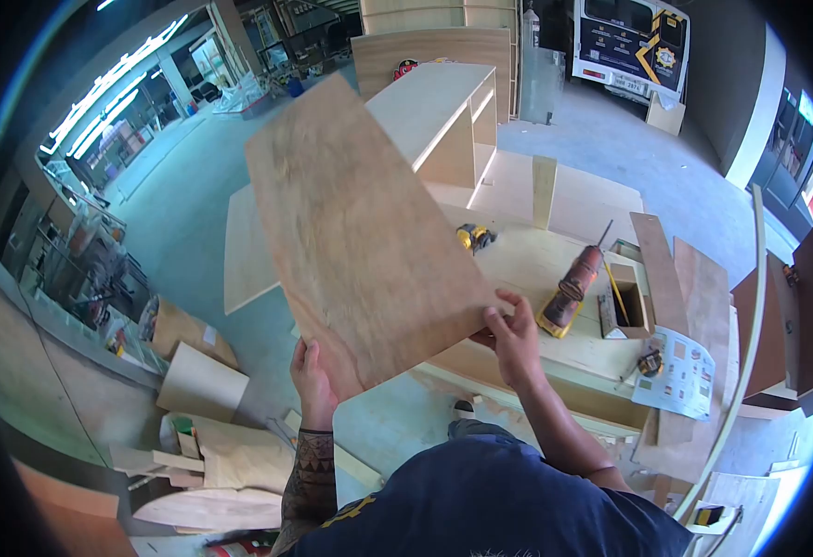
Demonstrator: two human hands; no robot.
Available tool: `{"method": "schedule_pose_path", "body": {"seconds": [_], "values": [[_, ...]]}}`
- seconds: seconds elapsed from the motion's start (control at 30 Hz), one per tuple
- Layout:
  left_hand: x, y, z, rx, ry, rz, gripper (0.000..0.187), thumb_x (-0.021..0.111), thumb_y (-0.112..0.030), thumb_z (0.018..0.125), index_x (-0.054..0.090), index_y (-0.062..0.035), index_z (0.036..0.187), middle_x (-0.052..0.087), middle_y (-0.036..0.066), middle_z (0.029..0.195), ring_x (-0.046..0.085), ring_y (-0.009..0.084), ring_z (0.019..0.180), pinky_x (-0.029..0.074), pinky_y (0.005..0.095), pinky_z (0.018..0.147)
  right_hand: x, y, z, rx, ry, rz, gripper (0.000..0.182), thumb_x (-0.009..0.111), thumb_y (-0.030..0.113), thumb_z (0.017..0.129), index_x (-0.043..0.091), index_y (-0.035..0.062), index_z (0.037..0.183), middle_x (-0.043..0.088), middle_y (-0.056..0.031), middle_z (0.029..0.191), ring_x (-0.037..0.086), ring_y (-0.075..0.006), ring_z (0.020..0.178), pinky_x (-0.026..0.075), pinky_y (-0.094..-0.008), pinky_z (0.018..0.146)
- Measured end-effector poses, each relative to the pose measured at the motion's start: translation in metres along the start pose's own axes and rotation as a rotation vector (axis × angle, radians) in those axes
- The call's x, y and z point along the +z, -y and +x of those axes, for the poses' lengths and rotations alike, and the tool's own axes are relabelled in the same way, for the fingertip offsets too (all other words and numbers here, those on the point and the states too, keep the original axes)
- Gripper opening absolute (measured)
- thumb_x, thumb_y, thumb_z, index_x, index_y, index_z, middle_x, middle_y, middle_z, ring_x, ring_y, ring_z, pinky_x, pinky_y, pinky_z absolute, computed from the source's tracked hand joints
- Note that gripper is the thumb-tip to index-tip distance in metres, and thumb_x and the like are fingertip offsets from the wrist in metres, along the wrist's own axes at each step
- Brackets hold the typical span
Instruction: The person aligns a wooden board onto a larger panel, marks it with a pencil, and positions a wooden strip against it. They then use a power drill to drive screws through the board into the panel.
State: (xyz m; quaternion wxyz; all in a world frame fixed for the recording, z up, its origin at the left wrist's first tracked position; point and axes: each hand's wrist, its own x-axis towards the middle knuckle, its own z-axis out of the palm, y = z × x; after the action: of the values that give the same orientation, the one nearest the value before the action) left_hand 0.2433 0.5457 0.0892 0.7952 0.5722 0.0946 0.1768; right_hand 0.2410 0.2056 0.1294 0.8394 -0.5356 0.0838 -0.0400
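A flat brown plywood panel (360, 232) is raised in front of me, its far end tilted up to the left. My left hand (313, 382) grips its lower left corner, the thumb along the edge. At the lower right corner my right hand (515, 339) pinches the panel, thumb on the top face and the other fingers partly hidden behind it. Right of that hand a red and yellow cordless drill (569, 292) rests on the workbench (508, 269). Near the panel's right edge lies a yellow and black tool (473, 238).
An open wooden box (624, 306) with a pencil stands beside the drill. A printed sheet (676, 371) and a tape measure (650, 362) lie at the bench's right. Behind stands a pale cabinet (457, 139); a van (629, 46) is parked farther back. Board offcuts (202, 381) lie at left.
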Motion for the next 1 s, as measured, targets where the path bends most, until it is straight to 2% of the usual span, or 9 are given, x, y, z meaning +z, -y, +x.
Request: {"method": "schedule_pose_path", "body": {"seconds": [0.13,0.17,0.23,0.33,0.6,0.67,0.77,0.93,1.0], "values": [[-0.016,0.023,0.079,-0.004,0.001,0.047,0.037,0.057,-0.015,0.105,0.058,0.0035,0.137,0.068,0.012,0.128,0.066,0.0212,0.114,0.054,0.0353,0.099,0.021,-0.045,0.083,-0.005,0.073,0.01,0.044,0.056,-0.002,0.101,0.041,-0.0045,0.142,0.065,-0.0182,0.113,0.072,-0.0269,0.104,0.065,-0.0402,0.092],[-0.017,0.025,0.099,-0.037,-0.083,0.112,0.034,0.057,-0.015,0.105,0.06,0.003,0.134,0.068,0.011,0.126,0.067,0.0215,0.112,0.055,0.0358,0.098,0.027,-0.054,0.102,0.004,0.07,0.044,0.044,0.056,-0.002,0.101,0.041,-0.0045,0.142,0.065,-0.0182,0.113,0.072,-0.0269,0.104,0.065,-0.0402,0.092],[-0.021,0.028,0.138,-0.071,-0.166,0.205,0.031,0.057,-0.014,0.105,0.061,0.0024,0.131,0.069,0.011,0.123,0.067,0.0218,0.111,0.055,0.0362,0.098,0.042,-0.067,0.139,-0.036,0.043,-0.184,0.041,0.06,-0.006,0.097,0.049,-0.0069,0.137,0.065,-0.017,0.112,0.072,-0.0249,0.101,0.066,-0.0362,0.088],[-0.018,0.038,0.196,-0.107,-0.156,0.17,0.029,0.057,-0.014,0.106,0.062,0.0018,0.129,0.069,0.011,0.12,0.068,0.0221,0.109,0.056,0.0367,0.097,0.061,-0.079,0.196,-0.001,0.041,-0.236,0.04,0.063,-0.008,0.094,0.054,-0.0089,0.134,0.065,-0.0158,0.11,0.072,-0.0228,0.097,0.066,-0.0328,0.083],[-0.001,0.092,0.333,-0.133,-0.182,0.253,0.017,0.059,-0.013,0.106,0.067,0.0001,0.111,0.069,0.004,0.105,0.066,0.0173,0.097,0.055,0.0337,0.087,0.083,-0.121,0.324,0.114,-0.056,-0.333,0.04,0.068,-0.009,0.091,0.052,-0.0116,0.127,0.066,-0.0163,0.107,0.074,-0.0242,0.091,0.067,-0.0325,0.077],[0.0,0.106,0.363,-0.154,-0.138,0.238,0.017,0.059,-0.013,0.105,0.067,0.0003,0.112,0.069,0.005,0.106,0.066,0.0174,0.096,0.055,0.0336,0.087,0.09,-0.131,0.345,0.173,-0.171,-0.276,0.039,0.072,-0.006,0.088,0.055,-0.0132,0.122,0.071,-0.0182,0.097,0.076,-0.0222,0.079,0.065,-0.031,0.07],[-0.012,0.138,0.406,-0.173,-0.091,0.213,0.019,0.058,-0.013,0.105,0.066,0.0009,0.116,0.068,0.006,0.11,0.066,0.018,0.098,0.054,0.034,0.088,0.101,-0.15,0.378,0.173,-0.215,-0.119,0.04,0.072,-0.007,0.086,0.054,-0.012,0.122,0.071,-0.0174,0.098,0.076,-0.0236,0.079,0.066,-0.0315,0.071],[0.018,0.147,0.442,-0.259,-0.022,0.119,0.03,0.059,-0.015,0.105,0.063,0.0018,0.129,0.067,0.011,0.123,0.064,0.0206,0.11,0.052,0.0359,0.096,0.133,-0.138,0.404,0.049,-0.425,-0.103,0.032,0.07,-0.008,0.087,0.058,-0.0086,0.116,0.072,-0.0176,0.1,0.076,-0.0244,0.081,0.067,-0.0322,0.071],[0.032,0.152,0.454,-0.209,-0.043,0.233,0.035,0.056,-0.016,0.106,0.061,0.0019,0.135,0.066,0.013,0.127,0.063,0.0233,0.116,0.051,0.0378,0.1,0.138,-0.138,0.421,0.007,-0.468,-0.117,0.03,0.07,-0.006,0.087,0.059,-0.0072,0.115,0.072,-0.0188,0.098,0.075,-0.0248,0.083,0.066,-0.0322,0.069]]}}
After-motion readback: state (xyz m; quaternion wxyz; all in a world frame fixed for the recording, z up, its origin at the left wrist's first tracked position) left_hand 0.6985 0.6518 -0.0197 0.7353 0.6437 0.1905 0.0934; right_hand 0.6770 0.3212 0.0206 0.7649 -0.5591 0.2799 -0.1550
